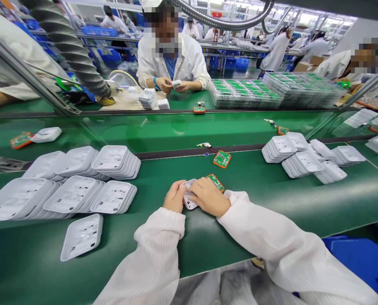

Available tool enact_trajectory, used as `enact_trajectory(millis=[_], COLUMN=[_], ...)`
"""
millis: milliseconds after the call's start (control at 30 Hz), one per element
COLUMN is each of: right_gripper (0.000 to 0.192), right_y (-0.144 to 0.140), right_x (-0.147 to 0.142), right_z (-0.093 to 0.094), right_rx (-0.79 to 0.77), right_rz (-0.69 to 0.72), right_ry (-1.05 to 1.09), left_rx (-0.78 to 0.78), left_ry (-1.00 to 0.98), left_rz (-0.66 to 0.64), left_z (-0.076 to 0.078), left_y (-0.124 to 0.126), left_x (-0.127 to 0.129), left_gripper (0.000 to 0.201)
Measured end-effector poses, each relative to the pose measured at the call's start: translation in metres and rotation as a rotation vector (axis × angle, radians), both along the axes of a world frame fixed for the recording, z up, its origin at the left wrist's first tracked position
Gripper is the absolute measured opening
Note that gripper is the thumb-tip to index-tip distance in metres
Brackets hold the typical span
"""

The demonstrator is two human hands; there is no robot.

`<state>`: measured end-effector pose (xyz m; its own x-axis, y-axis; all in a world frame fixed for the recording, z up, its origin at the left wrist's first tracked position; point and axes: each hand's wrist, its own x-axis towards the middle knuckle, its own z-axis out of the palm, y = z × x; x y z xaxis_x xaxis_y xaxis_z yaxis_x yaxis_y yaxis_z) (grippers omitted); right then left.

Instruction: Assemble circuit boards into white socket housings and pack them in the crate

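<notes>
My left hand (175,197) grips the left edge of a white plastic housing (191,204), which lies with its hollow side up just above the green bench. Over its right part lies my right hand (210,198), fingers bent into the hollow; whatever the fingertips press on is hidden. A green circuit board with an orange rim (216,182) shows behind my right hand, partly covered by it. Beyond it lies a second orange-rimmed circuit board (222,159), with a thin wire leading to a small white part (204,145).
Stacked white housings (112,197) stand on the left, with one single housing (82,237) nearer me. More stacks (303,163) are on the right. Across the green conveyor (163,131) a co-worker (172,63) handles a white part, beside clear trays of boards (244,95).
</notes>
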<state>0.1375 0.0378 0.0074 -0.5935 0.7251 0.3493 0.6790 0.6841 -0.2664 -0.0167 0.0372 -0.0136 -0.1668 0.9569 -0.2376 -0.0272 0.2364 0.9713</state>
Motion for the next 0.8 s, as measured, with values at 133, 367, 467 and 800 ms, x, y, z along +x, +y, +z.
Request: enact_trajectory(millis=[133, 367, 467, 800], right_gripper=[0.013, 0.021, 0.049, 0.030], right_y=[-0.003, 0.000, 0.005, 0.006], right_x=[0.015, 0.016, 0.015, 0.004], right_z=[-0.001, 0.005, 0.016, 0.020], right_rx=[0.007, -0.041, -0.184, -0.509], right_rz=[-0.043, -0.068, -0.175, -0.015], right_ry=[-0.017, -0.041, -0.003, -0.028], left_rx=[0.016, 0.084, 0.136, 0.075], left_ry=[0.063, 0.152, 0.152, 0.359], left_rz=[-0.036, -0.184, -0.256, -0.190], left_z=[0.004, 0.013, 0.015, 0.009], left_y=[0.001, -0.001, -0.003, -0.001], left_x=[-0.003, -0.006, -0.003, -0.003], left_gripper=[0.042, 0.042, 0.042, 0.033])
